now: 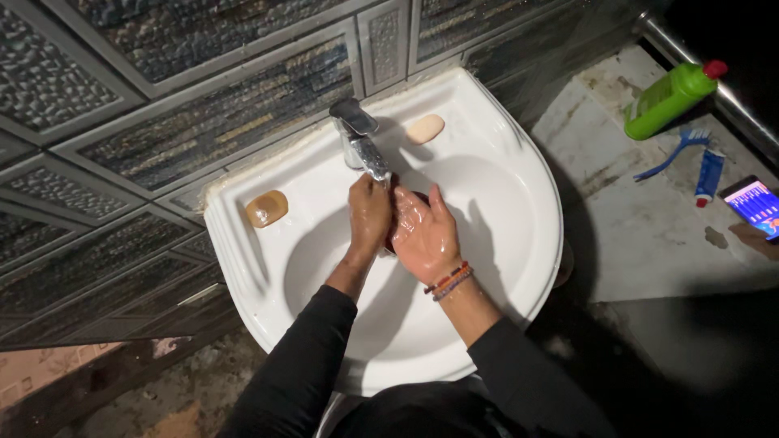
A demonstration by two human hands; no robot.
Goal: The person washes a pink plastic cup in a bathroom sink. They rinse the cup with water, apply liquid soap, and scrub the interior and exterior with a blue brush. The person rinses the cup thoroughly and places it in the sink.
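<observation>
Both hands were under the tap point(357, 139) at the back of the white sink point(519, 243), pressed together around a dark object point(407, 199) of which only a sliver showed between them; what it was could not be told. The left hand point(369, 217) was curled with its back to the camera, its fingers closed against that object just below the spout. The right hand point(422, 235) lay against it from the other side, palm up and wet, fingers fairly straight and cupped rather than spread, with bead bracelets point(446, 281) at the wrist. Judging by the shine on the right palm, the rinsing seemed well under way, but no lather could be seen, so whether soap had been used could not be told. Two soaps sat untouched on the sink's rim: a brown soap point(267, 208) left of the tap and a pale soap point(425, 128) right of it. Right of the sink, well apart from the hands, a desk point(633, 235) carried a green bottle point(669, 99), a blue toothbrush point(673, 154), a small tube point(708, 177) and a lit phone point(753, 204).
</observation>
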